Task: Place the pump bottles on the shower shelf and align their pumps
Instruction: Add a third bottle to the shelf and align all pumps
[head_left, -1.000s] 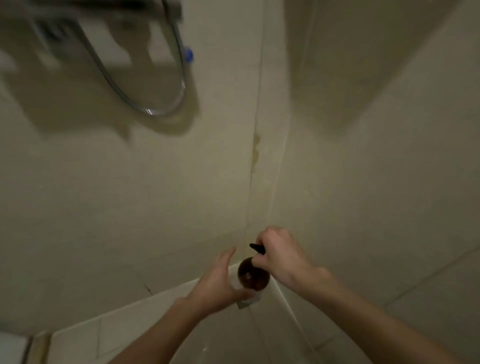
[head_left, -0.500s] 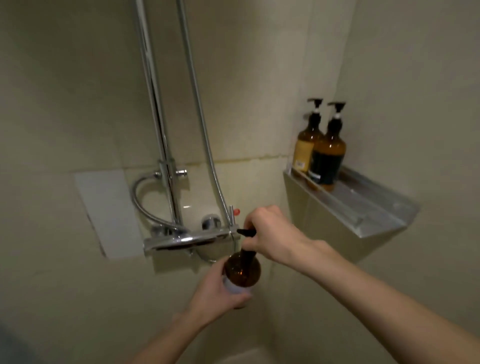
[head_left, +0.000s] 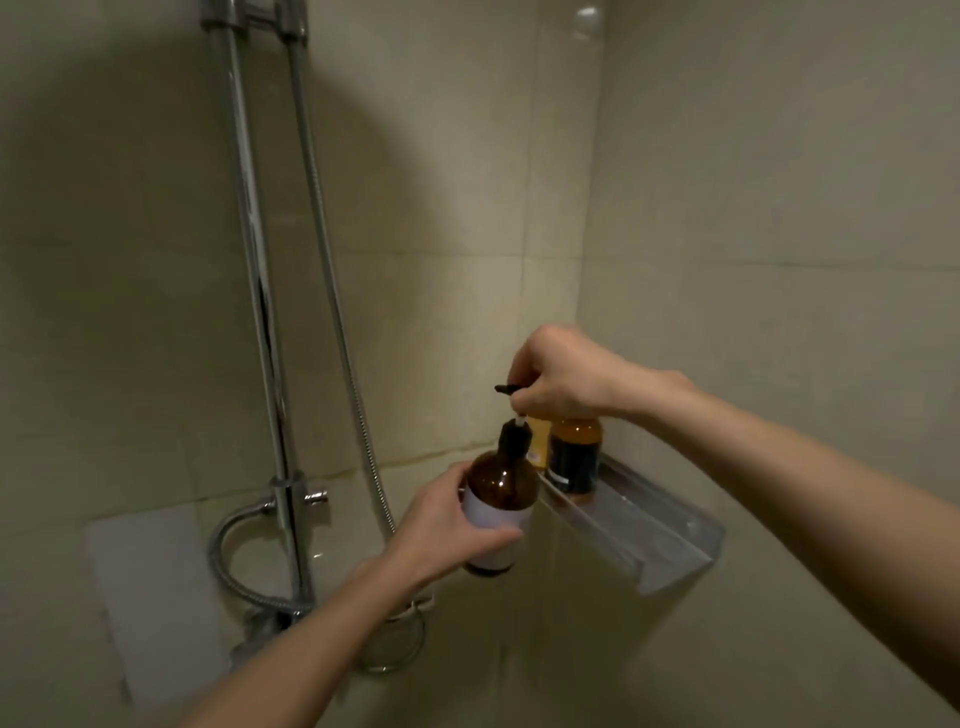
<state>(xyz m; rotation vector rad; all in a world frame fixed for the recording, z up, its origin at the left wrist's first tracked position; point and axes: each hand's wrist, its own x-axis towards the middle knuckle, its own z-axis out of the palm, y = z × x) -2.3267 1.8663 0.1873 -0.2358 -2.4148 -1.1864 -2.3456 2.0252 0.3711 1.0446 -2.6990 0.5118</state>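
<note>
While your left hand (head_left: 447, 525) wraps the upright bottle (head_left: 500, 512) and your right hand (head_left: 558, 379) pinches its pump (head_left: 511, 388), the shelf (head_left: 649, 530) sits just right.

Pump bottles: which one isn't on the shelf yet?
The white-labelled amber bottle, held by the left hand short of the shelf; two other bottles already stand there.

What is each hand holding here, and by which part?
Left hand grips the amber pump bottle around its labelled body; right hand pinches its black pump head.
</note>
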